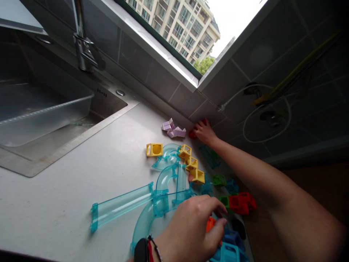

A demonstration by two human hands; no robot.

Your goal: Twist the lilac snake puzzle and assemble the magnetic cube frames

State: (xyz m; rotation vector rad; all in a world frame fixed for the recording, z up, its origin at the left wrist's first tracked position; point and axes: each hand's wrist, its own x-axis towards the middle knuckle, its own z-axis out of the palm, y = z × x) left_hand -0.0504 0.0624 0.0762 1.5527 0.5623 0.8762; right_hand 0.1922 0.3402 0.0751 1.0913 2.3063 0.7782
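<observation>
My right hand [205, 131] reaches to the back corner of the counter. Its fingers curl over a red piece [192, 135], whose shape is mostly hidden. Low in the view is my left hand [192, 225], with a dark watch and cord bracelets at the wrist. Its thumb and forefinger are curved and apart, and an orange block [210, 224] shows between them, partly covered. Beside this hand lie clear teal track pieces: a straight chute [122, 205], a curved piece [144, 222] and others joined. Yellow open-sided blocks [197, 176] stand next to the curves.
A folded lilac piece [174, 130] sits near the wall, with a single yellow block [154, 149] in front. Red blocks [242, 203], green blocks [219, 179] and blue blocks [233, 238] lie along the right edge. At left is a sink [109, 112] with a faucet [84, 54].
</observation>
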